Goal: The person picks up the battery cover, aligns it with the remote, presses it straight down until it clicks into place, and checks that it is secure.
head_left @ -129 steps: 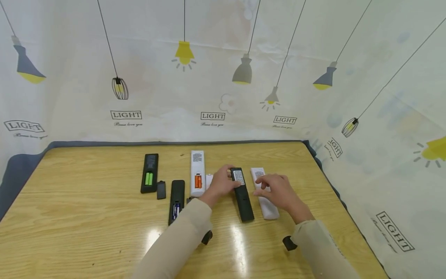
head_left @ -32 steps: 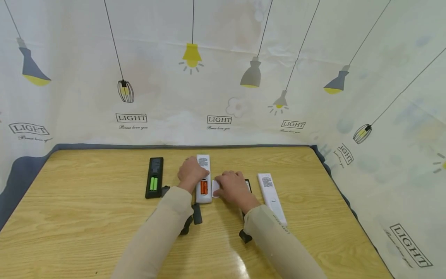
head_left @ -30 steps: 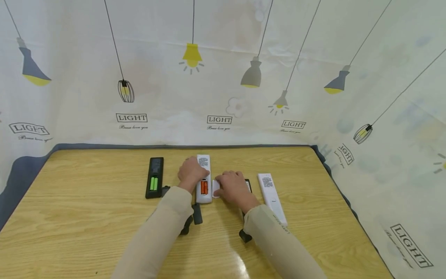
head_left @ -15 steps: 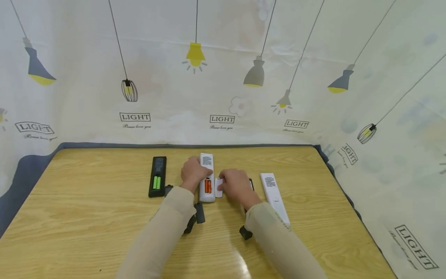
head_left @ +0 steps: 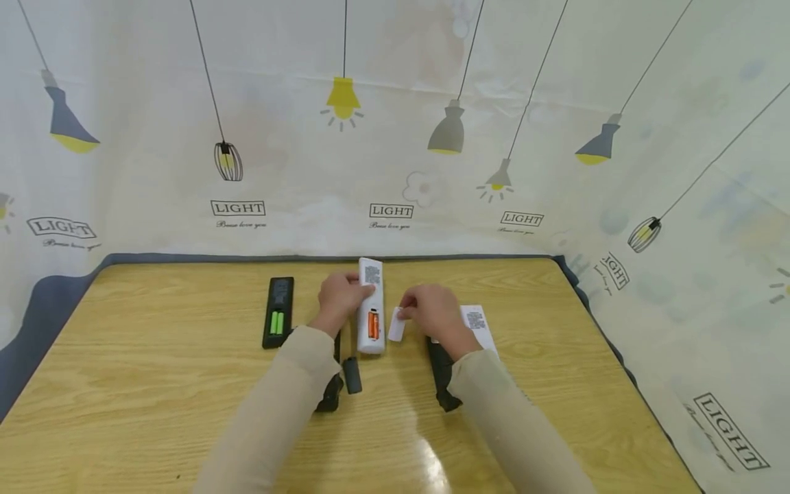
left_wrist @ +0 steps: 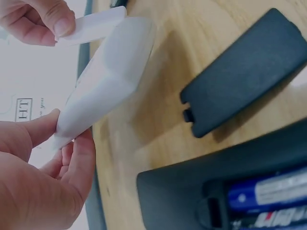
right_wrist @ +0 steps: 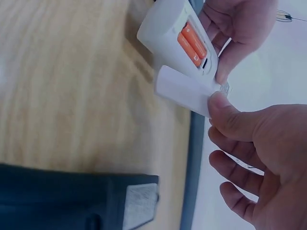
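My left hand (head_left: 339,300) grips a white remote control (head_left: 372,274) by its far part, thumb on the labelled back. Two orange batteries (head_left: 373,325) lie in its uncovered compartment. The left wrist view shows the remote (left_wrist: 105,72) tilted, its near end off the wood. My right hand (head_left: 435,315) pinches a white battery cover (head_left: 396,325) between thumb and fingers, just right of the remote and apart from it. In the right wrist view the cover (right_wrist: 184,91) hangs beside the compartment, and the orange batteries (right_wrist: 193,44) show plainly.
A black remote (head_left: 278,312) with green batteries lies left. Another black remote (left_wrist: 182,191) with blue batteries is partly under my left arm, near a black cover (head_left: 352,375). Under my right forearm lie a third black remote (head_left: 439,363) and a white remote (head_left: 478,322).
My left hand has moved from the black remote to the white one and lifted it. My right hand has moved left from the other white remote, taken the white cover and raised it.
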`<state>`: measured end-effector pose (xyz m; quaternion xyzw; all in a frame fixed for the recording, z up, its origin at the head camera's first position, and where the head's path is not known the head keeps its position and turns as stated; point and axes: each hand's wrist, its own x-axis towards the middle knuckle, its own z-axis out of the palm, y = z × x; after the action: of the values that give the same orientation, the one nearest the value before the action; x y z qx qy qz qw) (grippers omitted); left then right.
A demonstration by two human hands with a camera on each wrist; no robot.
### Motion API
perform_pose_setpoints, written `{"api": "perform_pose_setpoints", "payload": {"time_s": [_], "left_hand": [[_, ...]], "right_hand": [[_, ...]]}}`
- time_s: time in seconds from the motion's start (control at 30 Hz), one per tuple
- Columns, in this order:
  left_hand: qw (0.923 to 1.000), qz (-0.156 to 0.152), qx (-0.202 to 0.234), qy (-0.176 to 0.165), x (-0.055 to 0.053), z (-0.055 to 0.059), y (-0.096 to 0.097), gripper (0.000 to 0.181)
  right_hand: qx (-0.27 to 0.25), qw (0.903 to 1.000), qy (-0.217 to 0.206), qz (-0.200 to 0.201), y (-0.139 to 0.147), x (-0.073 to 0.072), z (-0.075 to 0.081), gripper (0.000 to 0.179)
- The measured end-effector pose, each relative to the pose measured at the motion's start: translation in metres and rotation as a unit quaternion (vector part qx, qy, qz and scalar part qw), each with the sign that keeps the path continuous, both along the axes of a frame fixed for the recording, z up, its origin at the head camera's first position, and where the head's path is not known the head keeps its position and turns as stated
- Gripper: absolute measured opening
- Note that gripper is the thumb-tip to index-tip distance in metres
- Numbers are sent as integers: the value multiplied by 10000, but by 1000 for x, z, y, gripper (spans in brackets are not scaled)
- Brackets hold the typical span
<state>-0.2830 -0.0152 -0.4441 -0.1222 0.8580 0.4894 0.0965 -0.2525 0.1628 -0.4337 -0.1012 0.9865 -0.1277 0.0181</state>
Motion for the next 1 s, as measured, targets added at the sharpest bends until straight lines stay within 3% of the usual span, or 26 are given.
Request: {"api": "perform_pose_setpoints", "payload": {"time_s": [0.13, 0.33, 0.67, 1.0], "left_hand": [[9995, -27, 312, -52, 1, 6, 1, 42], [9977, -174, 659, -25, 4, 6, 3, 40], [9837, -647, 1680, 21, 22, -2, 6, 51], [9785, -967, 1822, 46, 33, -9, 4, 53]], "right_hand": [[-9, 10000, -31, -14, 4, 2, 9, 12], [-64, 10000, 19, 3, 13, 9, 15, 11], [-3, 9994, 208, 261, 32, 28, 17, 11], [-76, 9970, 535, 546, 40, 40, 12, 11]]}}
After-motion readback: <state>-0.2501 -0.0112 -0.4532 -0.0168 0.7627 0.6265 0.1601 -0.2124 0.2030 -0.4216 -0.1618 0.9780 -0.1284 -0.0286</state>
